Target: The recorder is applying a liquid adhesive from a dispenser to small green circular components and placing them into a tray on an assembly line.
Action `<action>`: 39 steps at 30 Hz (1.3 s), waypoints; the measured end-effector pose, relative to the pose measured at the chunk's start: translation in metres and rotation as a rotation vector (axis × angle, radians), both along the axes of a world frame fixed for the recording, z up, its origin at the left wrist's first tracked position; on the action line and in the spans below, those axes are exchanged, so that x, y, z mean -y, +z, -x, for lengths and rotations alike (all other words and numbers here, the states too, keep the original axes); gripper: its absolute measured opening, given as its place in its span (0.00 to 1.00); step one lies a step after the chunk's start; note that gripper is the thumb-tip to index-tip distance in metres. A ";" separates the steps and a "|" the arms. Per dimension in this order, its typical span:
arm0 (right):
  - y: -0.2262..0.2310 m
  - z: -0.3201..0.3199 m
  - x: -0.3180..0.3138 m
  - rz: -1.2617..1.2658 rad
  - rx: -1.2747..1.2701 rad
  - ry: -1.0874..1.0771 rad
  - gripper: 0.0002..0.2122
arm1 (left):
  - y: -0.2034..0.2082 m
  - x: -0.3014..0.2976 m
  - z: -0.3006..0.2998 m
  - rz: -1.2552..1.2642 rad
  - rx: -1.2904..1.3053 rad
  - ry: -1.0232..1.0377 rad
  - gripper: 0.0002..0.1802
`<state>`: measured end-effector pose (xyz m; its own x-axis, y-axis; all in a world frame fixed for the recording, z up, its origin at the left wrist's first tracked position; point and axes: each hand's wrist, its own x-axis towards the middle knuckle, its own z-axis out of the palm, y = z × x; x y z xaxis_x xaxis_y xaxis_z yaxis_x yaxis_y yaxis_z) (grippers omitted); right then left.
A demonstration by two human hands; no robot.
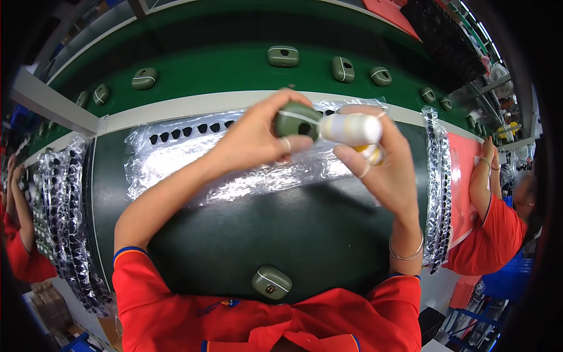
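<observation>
centrally, rounded green case [288, 123], white cylinder [350, 129], crinkled clear film [176, 161]

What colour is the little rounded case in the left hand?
The case is dark green with a black patch, seen in the head view.

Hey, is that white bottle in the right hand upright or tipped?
Tipped: the white bottle lies sideways in the right hand, one end toward the green case; blur hides finer detail.
</observation>
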<state>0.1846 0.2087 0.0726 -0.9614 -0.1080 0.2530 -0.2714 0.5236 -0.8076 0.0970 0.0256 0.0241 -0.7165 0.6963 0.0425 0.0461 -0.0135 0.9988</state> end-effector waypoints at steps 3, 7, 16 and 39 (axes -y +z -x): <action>0.000 -0.003 -0.034 -0.206 0.092 -0.229 0.15 | -0.008 0.008 0.047 0.416 -0.334 0.237 0.28; -0.019 0.001 -0.074 -0.463 0.271 -0.328 0.12 | -0.028 0.033 0.106 0.691 -0.586 0.576 0.31; -0.037 -0.005 -0.102 -0.594 0.369 -0.286 0.11 | -0.034 0.089 0.133 0.946 -0.882 0.537 0.34; 0.008 0.019 0.018 0.177 0.136 -0.174 0.10 | -0.005 0.000 0.007 -0.241 0.634 -0.013 0.30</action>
